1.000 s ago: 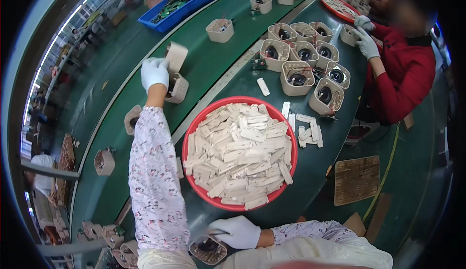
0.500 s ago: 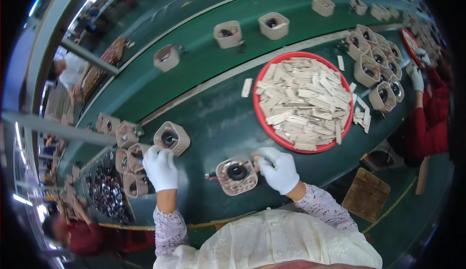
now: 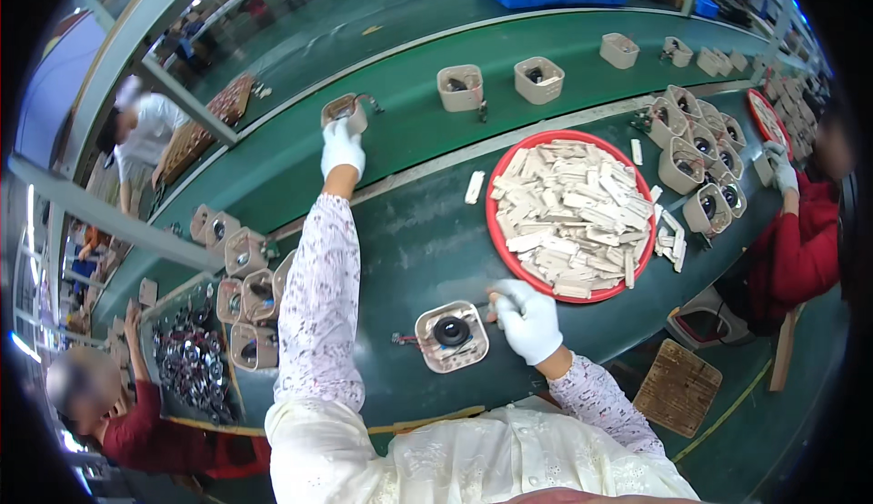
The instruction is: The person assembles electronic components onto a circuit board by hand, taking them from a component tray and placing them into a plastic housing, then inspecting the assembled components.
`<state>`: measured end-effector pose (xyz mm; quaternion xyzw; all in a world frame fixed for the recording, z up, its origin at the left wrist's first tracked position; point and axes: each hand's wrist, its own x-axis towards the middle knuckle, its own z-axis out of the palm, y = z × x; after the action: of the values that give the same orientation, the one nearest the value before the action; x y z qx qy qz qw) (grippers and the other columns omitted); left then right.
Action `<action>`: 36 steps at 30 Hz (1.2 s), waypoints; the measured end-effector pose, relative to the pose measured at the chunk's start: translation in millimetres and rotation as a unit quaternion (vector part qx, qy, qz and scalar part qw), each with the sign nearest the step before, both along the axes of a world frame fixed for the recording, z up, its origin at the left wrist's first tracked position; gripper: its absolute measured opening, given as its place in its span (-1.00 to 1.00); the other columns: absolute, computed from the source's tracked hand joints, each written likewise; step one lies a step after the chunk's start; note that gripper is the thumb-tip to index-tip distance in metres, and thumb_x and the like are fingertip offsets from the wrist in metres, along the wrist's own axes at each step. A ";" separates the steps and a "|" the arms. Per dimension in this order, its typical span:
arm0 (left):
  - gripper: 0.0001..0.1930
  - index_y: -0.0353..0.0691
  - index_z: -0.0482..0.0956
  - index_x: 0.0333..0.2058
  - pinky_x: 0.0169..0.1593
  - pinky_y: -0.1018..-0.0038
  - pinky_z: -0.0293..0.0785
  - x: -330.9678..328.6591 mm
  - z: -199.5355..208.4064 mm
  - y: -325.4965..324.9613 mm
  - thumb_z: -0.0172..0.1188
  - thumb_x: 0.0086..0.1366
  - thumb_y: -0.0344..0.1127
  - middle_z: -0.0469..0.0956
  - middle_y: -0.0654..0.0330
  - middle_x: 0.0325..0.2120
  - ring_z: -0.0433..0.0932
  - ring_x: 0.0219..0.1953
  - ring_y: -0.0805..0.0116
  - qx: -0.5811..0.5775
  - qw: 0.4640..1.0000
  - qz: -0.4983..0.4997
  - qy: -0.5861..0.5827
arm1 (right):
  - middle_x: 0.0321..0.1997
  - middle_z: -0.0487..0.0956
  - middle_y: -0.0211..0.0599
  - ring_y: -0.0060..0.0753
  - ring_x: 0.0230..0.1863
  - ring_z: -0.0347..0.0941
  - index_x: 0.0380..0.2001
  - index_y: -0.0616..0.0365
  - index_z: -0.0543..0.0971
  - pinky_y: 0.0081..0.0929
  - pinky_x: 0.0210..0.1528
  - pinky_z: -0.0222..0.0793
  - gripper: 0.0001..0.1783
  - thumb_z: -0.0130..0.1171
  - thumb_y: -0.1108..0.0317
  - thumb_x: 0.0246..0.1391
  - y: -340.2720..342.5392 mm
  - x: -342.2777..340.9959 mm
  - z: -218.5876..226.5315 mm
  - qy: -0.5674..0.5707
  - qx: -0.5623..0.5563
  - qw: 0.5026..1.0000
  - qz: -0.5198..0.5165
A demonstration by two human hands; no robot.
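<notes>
My left hand (image 3: 343, 149), in a white glove, is stretched far out over the green belt. Its fingers grip the near side of a beige, rounded-square speaker housing (image 3: 356, 120) with wires hanging off its right side. Close to me on the table, another beige housing (image 3: 442, 359) lies with its opening up. A round black speaker (image 3: 451, 330) shows inside, and a cable with a connector sticks out to its left. Just right of this housing is my right hand (image 3: 529, 325), also gloved, fingers curled and fingertips pinched together; whatever they hold is too small to make out.
A red round tub (image 3: 496, 222) heaped with beige plastic strips stands right of centre. More housings (image 3: 245, 251) cluster at left beside a pile of dark parts (image 3: 191, 359). Others ride the belt (image 3: 400, 154). A co-worker's gloved hand (image 3: 780, 166) works at far right, beyond grouped housings.
My left hand has moved from a housing on the table's left up to one on the belt. My right hand has drawn slightly away from the near housing. The view has shifted.
</notes>
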<state>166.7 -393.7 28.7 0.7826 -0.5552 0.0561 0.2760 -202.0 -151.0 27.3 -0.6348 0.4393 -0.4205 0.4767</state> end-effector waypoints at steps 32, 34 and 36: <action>-0.44 0.20 0.54 0.19 0.00 0.25 0.58 -99.2 35.8 341.9 0.11 0.22 -0.45 0.48 0.14 0.19 0.57 -0.01 0.05 0.068 0.829 -0.550 -0.066 | -0.22 0.69 -0.07 0.01 -0.27 0.65 -0.09 0.13 0.67 -0.23 -0.21 0.57 -0.71 0.24 0.43 0.08 -8.3 38.3 4.4 0.097 -0.222 0.968 0.071; -0.45 0.27 0.52 0.20 -0.06 0.33 0.62 -101.1 40.8 349.3 0.10 0.25 -0.41 0.43 0.18 0.26 0.55 0.00 0.12 0.139 0.784 -0.595 -0.107 | -0.26 0.69 -0.08 0.04 -0.31 0.63 -0.10 0.13 0.67 -0.21 -0.26 0.54 -0.71 0.26 0.43 0.07 -5.0 37.0 0.3 0.108 -0.253 0.961 0.039; -0.46 0.30 0.49 0.22 -0.17 0.39 0.62 -101.9 35.9 348.6 0.12 0.27 -0.35 0.51 0.16 0.13 0.56 -0.13 0.17 0.104 0.769 -0.592 -0.216 | -0.22 0.72 -0.08 -0.12 -0.22 0.71 -0.06 0.20 0.65 -0.33 -0.17 0.60 -0.67 0.20 0.54 0.06 -4.0 37.2 2.6 0.076 -0.187 0.978 0.051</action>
<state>64.8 -45.1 64.6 0.2896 -0.9561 -0.0090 0.0437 -164.8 -155.0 29.9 -0.7645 0.3546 -0.4211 0.3354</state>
